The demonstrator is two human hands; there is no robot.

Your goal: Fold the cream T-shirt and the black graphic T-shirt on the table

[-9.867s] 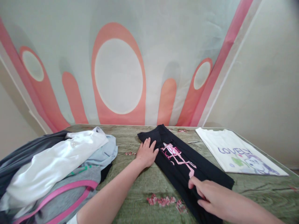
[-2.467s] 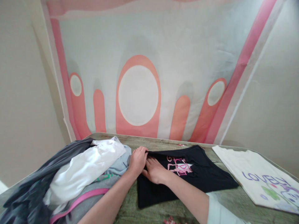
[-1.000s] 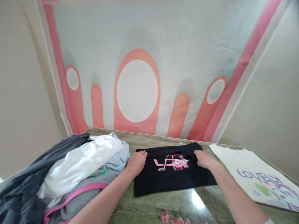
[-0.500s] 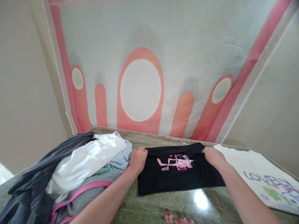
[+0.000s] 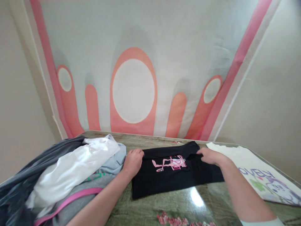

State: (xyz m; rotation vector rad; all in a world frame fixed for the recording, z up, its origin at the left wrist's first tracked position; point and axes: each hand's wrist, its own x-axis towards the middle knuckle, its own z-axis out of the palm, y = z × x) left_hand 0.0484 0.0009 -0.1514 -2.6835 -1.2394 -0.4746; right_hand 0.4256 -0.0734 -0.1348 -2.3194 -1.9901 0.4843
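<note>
A black T-shirt (image 5: 162, 183) with a pink cartoon print lies on the table, its far part folded over towards me. At its far left corner my left hand (image 5: 134, 161) has its fingers closed on the cloth. My right hand (image 5: 209, 155) pinches the far right side of the same shirt, near the sleeve. Beyond my right forearm a cream T-shirt (image 5: 235, 153) with purple "LOVELY" lettering and a drawn figure is spread flat.
On the left lies a heap of loose clothes with a white garment (image 5: 77, 163), a dark grey one (image 5: 44, 158) and a grey one with pink trim (image 5: 80, 193). The wood-patterned table (image 5: 131, 212) meets a pink-and-white printed wall (image 5: 131, 128) at the back.
The view has shifted, so everything sits slightly further left. Both hands keep their hold on the black T-shirt, and its right end has turned a little away from me.
</note>
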